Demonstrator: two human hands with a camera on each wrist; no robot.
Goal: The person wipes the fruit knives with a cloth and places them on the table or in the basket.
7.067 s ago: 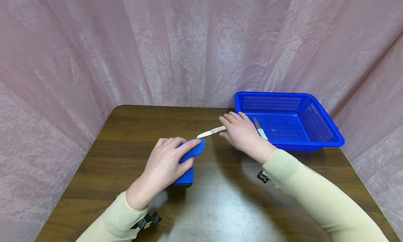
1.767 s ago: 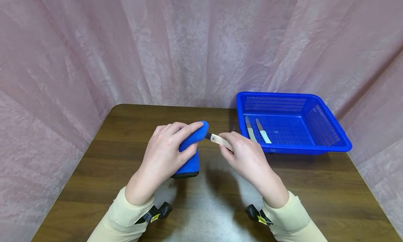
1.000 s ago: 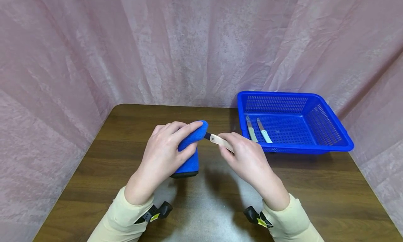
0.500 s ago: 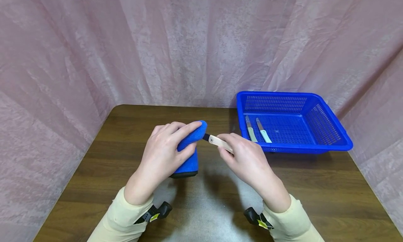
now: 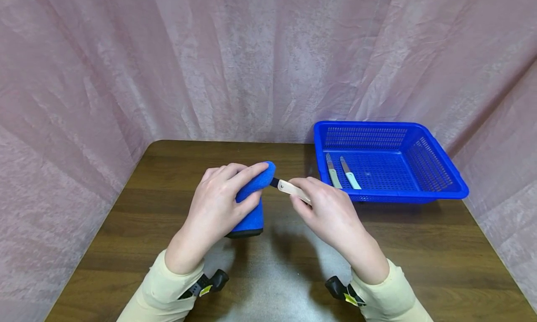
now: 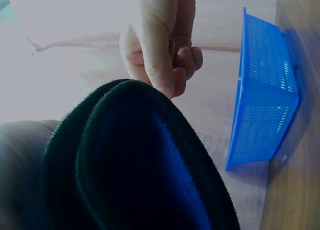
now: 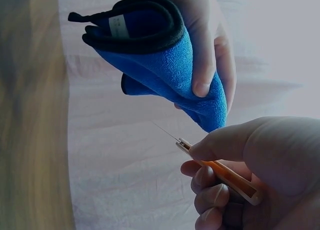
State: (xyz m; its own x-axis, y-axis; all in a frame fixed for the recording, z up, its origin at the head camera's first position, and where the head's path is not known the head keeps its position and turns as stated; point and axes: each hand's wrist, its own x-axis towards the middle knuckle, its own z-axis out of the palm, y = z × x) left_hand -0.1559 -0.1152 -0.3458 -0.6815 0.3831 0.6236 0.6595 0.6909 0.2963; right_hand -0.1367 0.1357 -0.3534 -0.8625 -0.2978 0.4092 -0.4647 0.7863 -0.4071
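Observation:
My left hand (image 5: 220, 196) holds a folded blue cloth (image 5: 251, 215) with black edging above the table. In my right hand (image 5: 329, 208) is a small knife (image 5: 288, 188) with a cream handle, pinched between thumb and fingers. Its blade points left toward the cloth; in the head view most of it is hidden behind the cloth and left hand. From the right wrist view the blade shows edge-on as a thin line below the cloth (image 7: 160, 72), and the knife's handle (image 7: 225, 175) has an open slot. Whether blade and cloth touch, I cannot tell.
A blue perforated plastic basket (image 5: 390, 194) stands at the back right of the wooden table (image 5: 138, 219). Two small knives lie in its left part, one with a pale green handle (image 5: 334, 177), the other with a light blue one (image 5: 352, 180). Pink curtains (image 5: 251, 65) hang behind.
Since the earliest frame, my right hand has come nearer from the basket's left edge, and my left hand has risen slightly with the cloth. Over the last second both hands stay almost still.

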